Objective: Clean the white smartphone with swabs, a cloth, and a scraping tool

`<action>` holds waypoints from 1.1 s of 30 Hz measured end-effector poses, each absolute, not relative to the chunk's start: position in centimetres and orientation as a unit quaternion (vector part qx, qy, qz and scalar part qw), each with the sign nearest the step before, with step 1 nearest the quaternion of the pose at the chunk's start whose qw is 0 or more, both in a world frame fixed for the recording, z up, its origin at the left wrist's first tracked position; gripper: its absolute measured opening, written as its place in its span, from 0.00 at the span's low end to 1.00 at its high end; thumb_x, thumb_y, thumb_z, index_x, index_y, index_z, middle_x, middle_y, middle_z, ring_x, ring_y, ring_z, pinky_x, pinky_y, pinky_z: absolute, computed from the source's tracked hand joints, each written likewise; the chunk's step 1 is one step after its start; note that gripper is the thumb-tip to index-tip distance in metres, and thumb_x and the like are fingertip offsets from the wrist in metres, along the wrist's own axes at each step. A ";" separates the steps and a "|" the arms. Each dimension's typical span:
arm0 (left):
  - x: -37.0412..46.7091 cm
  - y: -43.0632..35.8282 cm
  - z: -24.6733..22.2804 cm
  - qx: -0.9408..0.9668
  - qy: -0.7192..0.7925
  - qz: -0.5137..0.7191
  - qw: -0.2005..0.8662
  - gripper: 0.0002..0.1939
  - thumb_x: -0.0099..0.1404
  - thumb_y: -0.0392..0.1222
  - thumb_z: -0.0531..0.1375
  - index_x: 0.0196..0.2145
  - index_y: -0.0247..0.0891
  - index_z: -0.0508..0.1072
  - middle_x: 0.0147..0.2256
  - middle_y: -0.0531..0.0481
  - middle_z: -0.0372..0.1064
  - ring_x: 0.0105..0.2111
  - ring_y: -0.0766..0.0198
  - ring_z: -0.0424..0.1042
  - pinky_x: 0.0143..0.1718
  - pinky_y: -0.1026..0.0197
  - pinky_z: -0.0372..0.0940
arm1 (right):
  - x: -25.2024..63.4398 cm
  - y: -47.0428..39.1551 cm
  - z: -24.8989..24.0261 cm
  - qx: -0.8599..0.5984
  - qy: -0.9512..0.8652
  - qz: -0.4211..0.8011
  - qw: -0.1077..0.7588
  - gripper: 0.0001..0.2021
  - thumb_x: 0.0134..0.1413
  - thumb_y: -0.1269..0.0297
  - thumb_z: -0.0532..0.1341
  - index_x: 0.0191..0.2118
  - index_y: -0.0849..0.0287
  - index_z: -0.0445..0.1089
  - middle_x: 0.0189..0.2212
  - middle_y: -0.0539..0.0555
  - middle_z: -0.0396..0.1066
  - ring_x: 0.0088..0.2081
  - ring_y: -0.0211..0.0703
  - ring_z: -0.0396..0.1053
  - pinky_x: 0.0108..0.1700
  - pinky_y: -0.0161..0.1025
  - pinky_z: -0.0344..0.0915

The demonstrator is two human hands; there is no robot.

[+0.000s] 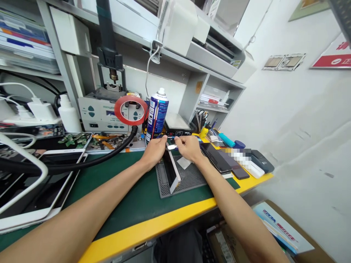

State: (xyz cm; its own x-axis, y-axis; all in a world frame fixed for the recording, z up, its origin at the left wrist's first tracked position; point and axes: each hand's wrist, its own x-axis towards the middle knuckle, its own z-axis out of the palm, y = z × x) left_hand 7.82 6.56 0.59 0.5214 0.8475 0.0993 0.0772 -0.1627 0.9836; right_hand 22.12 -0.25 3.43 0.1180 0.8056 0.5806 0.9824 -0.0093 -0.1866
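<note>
A white-edged smartphone (170, 166) with a dark face stands tilted on its edge over a grey perforated mat (192, 179). My left hand (155, 152) is closed on the phone's far end, the thumb along its top. Close beside it, my right hand (188, 148) pinches a small thing with a white rounded end (172, 147), right at the phone's far edge. The fingers hide most of that thing, so its kind is unclear. A pale square cloth or paper (183, 162) lies on the mat, right of the phone.
Behind my hands stands a blue spray can (157, 115), with a red tape roll (131, 110) to its left. Several dark phones (216, 157) lie at right. Tablets (41, 186) and a black hose (109, 164) occupy the left. The table has a yellow edge (153, 228).
</note>
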 end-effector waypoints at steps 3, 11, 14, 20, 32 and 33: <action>7.9 6.7 0.3 0.678 0.336 0.350 0.553 0.24 0.66 0.59 0.48 0.21 0.39 0.64 0.17 0.51 0.62 0.12 0.67 0.56 0.11 0.65 0.53 | 22.0 0.1 3.2 -0.717 -0.606 -0.184 0.290 0.26 0.63 0.54 0.49 0.14 0.59 0.58 0.13 0.48 0.56 0.18 0.34 0.51 0.26 0.37 0.42; 7.6 6.5 0.6 0.677 0.330 0.346 0.559 0.25 0.65 0.60 0.48 0.22 0.38 0.67 0.17 0.50 0.63 0.13 0.66 0.57 0.12 0.64 0.55 | 21.6 0.4 2.9 -0.741 -0.581 -0.213 0.262 0.27 0.65 0.54 0.48 0.16 0.59 0.64 0.15 0.50 0.64 0.19 0.36 0.57 0.27 0.37 0.42; 7.6 6.4 0.8 0.677 0.331 0.348 0.558 0.25 0.65 0.59 0.49 0.22 0.38 0.67 0.19 0.49 0.66 0.13 0.66 0.58 0.12 0.64 0.55 | 21.7 0.2 2.9 -0.739 -0.598 -0.188 0.248 0.27 0.65 0.55 0.48 0.18 0.59 0.67 0.16 0.51 0.66 0.19 0.36 0.58 0.27 0.37 0.42; 7.6 6.2 1.0 0.676 0.340 0.350 0.552 0.24 0.65 0.58 0.50 0.21 0.38 0.67 0.14 0.52 0.58 0.11 0.66 0.56 0.12 0.64 0.53 | 22.0 0.0 3.1 -0.730 -0.623 -0.157 0.233 0.26 0.64 0.56 0.49 0.17 0.59 0.67 0.15 0.50 0.64 0.20 0.36 0.59 0.27 0.37 0.44; 7.8 6.1 0.9 0.673 0.340 0.353 0.553 0.23 0.66 0.56 0.49 0.22 0.37 0.67 0.17 0.50 0.62 0.12 0.67 0.57 0.12 0.64 0.52 | 22.2 0.0 3.3 -0.717 -0.630 -0.120 0.274 0.28 0.63 0.52 0.49 0.15 0.60 0.64 0.14 0.50 0.60 0.19 0.36 0.55 0.26 0.37 0.43; 7.8 6.1 0.9 0.672 0.342 0.351 0.555 0.24 0.66 0.56 0.49 0.22 0.37 0.67 0.17 0.50 0.62 0.12 0.67 0.57 0.12 0.64 0.52 | 22.2 0.1 3.3 -0.716 -0.633 -0.111 0.272 0.28 0.63 0.52 0.48 0.15 0.60 0.64 0.14 0.50 0.60 0.19 0.36 0.55 0.26 0.37 0.43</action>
